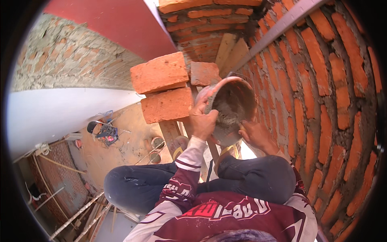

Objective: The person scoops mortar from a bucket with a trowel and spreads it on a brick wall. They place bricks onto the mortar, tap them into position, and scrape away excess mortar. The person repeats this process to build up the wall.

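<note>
A bucket (250,97) smeared with grey mortar is tipped so that its mouth faces me, between my knees and the brick wall. Wet mortar (229,108) lies inside it. My left hand (203,122) is closed on the bucket's left rim. At the lower right of the mouth, my right hand (256,135) is closed with its fingers curled in over the rim; whatever it grips is hidden. Just left of the bucket, one orange brick (159,73) rests on another brick (168,105). A smaller-looking brick (204,73) sits behind the bucket.
Close on my right rises a brick wall (318,133) with a long straight bar (278,30) across it. I squat on raised wooden planks (170,132). Far below on the left is the floor (133,125), with buckets (157,142) and scaffold poles (82,209).
</note>
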The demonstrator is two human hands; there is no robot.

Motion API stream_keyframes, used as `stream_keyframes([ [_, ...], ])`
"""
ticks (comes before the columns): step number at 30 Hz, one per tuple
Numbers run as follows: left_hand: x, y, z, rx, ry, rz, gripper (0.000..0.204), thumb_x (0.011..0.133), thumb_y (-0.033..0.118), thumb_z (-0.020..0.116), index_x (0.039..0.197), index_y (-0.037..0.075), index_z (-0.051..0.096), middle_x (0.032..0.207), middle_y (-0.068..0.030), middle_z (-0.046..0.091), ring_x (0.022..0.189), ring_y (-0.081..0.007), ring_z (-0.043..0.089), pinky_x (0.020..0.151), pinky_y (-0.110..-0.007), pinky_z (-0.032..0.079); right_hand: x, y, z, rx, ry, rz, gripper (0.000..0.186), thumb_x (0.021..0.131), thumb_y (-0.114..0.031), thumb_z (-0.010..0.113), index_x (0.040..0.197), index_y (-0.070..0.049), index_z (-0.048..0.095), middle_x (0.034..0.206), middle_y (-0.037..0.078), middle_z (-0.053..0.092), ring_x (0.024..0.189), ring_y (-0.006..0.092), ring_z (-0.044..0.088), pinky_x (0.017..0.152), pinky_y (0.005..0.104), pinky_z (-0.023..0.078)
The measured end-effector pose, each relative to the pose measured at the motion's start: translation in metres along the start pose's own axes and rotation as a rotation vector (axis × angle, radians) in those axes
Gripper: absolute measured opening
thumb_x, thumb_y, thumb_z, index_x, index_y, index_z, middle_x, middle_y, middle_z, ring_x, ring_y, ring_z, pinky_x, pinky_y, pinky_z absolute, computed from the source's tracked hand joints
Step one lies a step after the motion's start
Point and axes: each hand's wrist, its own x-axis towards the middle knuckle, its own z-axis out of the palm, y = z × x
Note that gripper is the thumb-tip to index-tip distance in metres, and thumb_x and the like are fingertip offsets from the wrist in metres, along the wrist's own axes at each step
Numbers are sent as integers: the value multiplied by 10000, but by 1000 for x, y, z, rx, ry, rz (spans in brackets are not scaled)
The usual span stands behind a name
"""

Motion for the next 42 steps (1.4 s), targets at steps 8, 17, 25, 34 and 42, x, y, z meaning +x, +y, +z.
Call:
stream_keyframes([
  [8, -6, 5, -7, 34, -56, -86, 314, 774, -13, 610, 1050, -76, 748, 1309, -159, 695, 1204, -220, 650, 1021, -304, 479, 14, -2, -24, -230, 238, 186, 271, 968, -290, 657, 1054, -34, 626, 853, 222, 698, 742, 461, 685, 655, 563, 527],
  [17, -7, 8, -1, 116, -32, -7, 284, 770, -24, 610, 1010, -74, 753, 1303, -169, 696, 1211, -226, 650, 1033, -318, 476, -5, 1, -31, -139, -145, -30, 302, 966, -308, 652, 1059, -21, 634, 839, 239, 676, 797, 448, 673, 701, 551, 511],
  [25, -15, -2, 9, 108, -1, 74, 183, 752, -35, 623, 892, -99, 722, 1302, -200, 694, 1183, -234, 667, 992, -320, 494, -8, -3, 3, 196, -206, 165, 353, 1001, -332, 606, 1001, 19, 640, 819, 240, 682, 815, 416, 703, 759, 517, 547],
  [34, -8, 4, -1, 127, 1, -69, 271, 772, -2, 607, 994, -83, 740, 1346, -167, 681, 1171, -206, 664, 985, -292, 487, -28, 4, 12, 15, 38, -4, 294, 974, -296, 676, 1146, -58, 672, 832, 143, 643, 753, 308, 663, 651, 428, 504],
  [42, -7, 9, 11, 99, 3, -9, 291, 750, -6, 610, 996, -88, 742, 1365, -183, 668, 1237, -242, 636, 1053, -324, 457, 4, 6, -23, -148, 198, 71, 297, 964, -284, 631, 1115, -29, 632, 851, 211, 667, 758, 430, 678, 656, 530, 530],
])
